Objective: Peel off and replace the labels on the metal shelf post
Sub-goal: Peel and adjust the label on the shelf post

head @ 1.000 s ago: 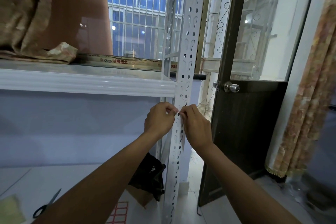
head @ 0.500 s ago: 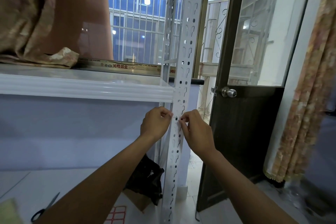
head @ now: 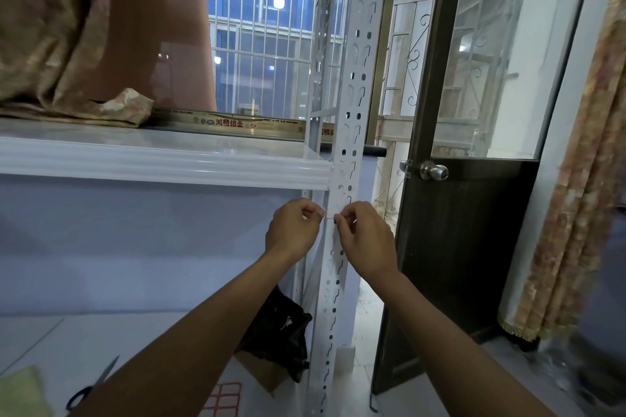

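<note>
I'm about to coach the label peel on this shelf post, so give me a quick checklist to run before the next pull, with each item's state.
1. Both hands at the white perforated metal post: ok, left hand and right hand meet just below the white shelf edge.
2. Fingers pinched on something at the post: ok, both pinch shut.
3. Label actually lifted: cannot tell, too small to see.
4. Post upright: ok.
5. Red-bordered sticker sheet in view below: ok.
6. Black-handled scissors clear of the arms: ok, lying at lower left.
</note>
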